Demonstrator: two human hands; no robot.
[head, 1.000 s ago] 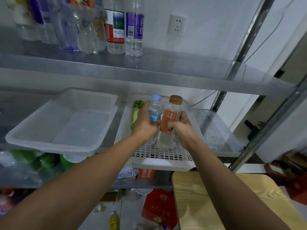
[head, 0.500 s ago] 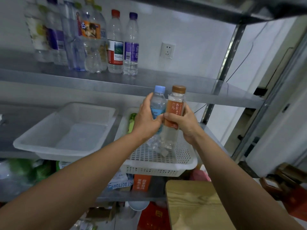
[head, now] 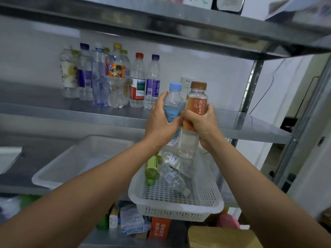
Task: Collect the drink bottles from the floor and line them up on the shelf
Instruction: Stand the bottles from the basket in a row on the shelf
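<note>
My left hand (head: 161,122) grips a clear bottle with a light blue cap (head: 173,102). Right beside it, my right hand (head: 200,122) grips a clear bottle with a brown cap and orange label (head: 197,99). Both bottles are upright, touching each other, held in front of the metal shelf (head: 250,126). A row of several bottles (head: 114,81) stands on that shelf to the left. Below my hands, a white perforated basket (head: 206,203) holds a green bottle (head: 152,167) and two clear bottles (head: 175,179) lying down.
An empty white tub (head: 59,172) sits left of the basket on the lower shelf. A wall socket (head: 186,83) is behind the held bottles. The shelf's right half is bare metal. An upper shelf edge (head: 179,27) runs overhead. A wooden surface (head: 223,237) is at the bottom right.
Both hands have lifted the two bottles up from the basket to the level of the bottle shelf. The view has tilted upward.
</note>
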